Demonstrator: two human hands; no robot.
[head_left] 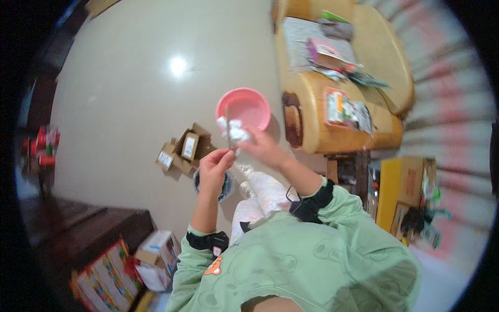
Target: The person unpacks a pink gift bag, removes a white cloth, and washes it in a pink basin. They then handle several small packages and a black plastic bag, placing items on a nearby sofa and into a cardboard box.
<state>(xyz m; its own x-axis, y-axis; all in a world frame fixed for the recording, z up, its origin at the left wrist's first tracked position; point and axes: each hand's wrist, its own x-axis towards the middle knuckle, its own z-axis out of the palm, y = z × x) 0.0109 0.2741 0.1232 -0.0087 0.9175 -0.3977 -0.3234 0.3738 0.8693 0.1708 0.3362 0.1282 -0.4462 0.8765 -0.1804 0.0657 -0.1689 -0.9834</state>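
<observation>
My left hand pinches the near end of a thin, brownish stick, which points away from me. A crumpled white cloth or tissue is in my right hand, right beside the stick. Whether the cloth touches the stick is blurred. Beyond my hands, a round pink plastic basin stands on the floor, and the stick's far end overlaps its rim in view. Under my left wrist, partly hidden, is a bin with dark contents.
Several opened cardboard boxes lie on the tiled floor left of the basin. A tan sofa with packages on it stands to the right. A dark wooden furniture piece and a white box are at lower left; more cartons are at right.
</observation>
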